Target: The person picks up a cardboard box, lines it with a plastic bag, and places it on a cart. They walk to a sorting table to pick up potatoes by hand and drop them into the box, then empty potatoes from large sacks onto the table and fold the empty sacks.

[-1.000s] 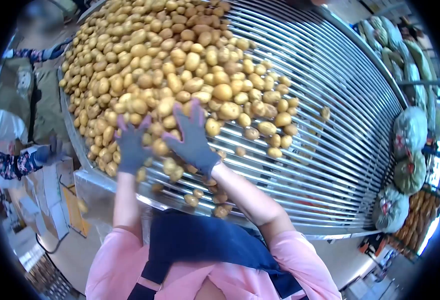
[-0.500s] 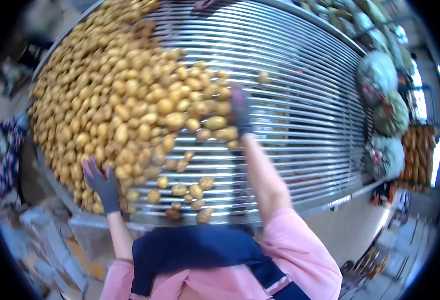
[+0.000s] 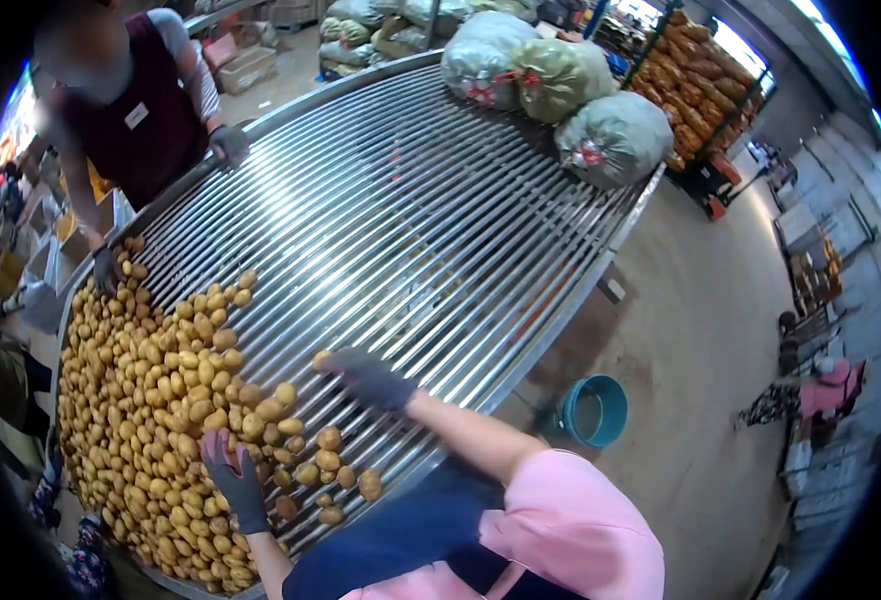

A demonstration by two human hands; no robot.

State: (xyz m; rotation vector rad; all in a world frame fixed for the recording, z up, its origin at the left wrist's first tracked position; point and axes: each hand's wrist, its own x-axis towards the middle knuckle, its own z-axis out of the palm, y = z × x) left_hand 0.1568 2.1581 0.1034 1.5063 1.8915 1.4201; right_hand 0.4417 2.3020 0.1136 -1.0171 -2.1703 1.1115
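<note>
My left hand (image 3: 239, 487), in a grey glove with pinkish fingertips, rests on the near edge of a large heap of potatoes (image 3: 151, 410). Its fingers are apart. Out over the metal rollers (image 3: 381, 240), my right hand (image 3: 373, 380) in the same kind of glove has its fingertips round a single potato (image 3: 322, 359); the far side of that grip is hidden. Several loose potatoes (image 3: 328, 460) lie on the rollers between my two hands, close to my apron.
Across the table stands a co-worker in a dark vest (image 3: 146, 100), gloved hands at the table edge and potatoes. Full sacks (image 3: 616, 140) sit on the far right corner. On the floor to the right is a teal bucket (image 3: 595, 411); a person in pink (image 3: 831, 390) is further off.
My view has turned, bringing the co-worker and bucket into sight. My right hand has left the heap's edge for a lone potato on the rollers. My left hand stays on the heap.
</note>
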